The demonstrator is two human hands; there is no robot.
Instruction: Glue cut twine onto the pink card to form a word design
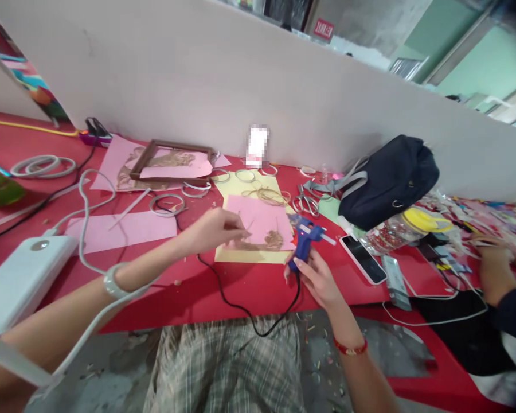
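My left hand [215, 230] reaches over the red table [249, 287] with its fingers pinched on a thin dry stem at the left edge of a pink paper sheet [262, 221]. That pink sheet carries brown dried plant bits and lies on a yellow sheet [249, 255]. My right hand [316, 278] grips a blue glue gun [305, 241] just right of the pink sheet, nozzle pointing right. Its black cord [241, 307] runs off the table's front edge toward my lap.
A brown picture frame [169, 163] lies on pink paper at the back. Wire rings, scissors [303, 202], a dark bag [389, 178], a phone [363, 259], a bottle with a yellow lid and a white power bank [21, 278] surround the work. Another person's hand [494, 269] is at right.
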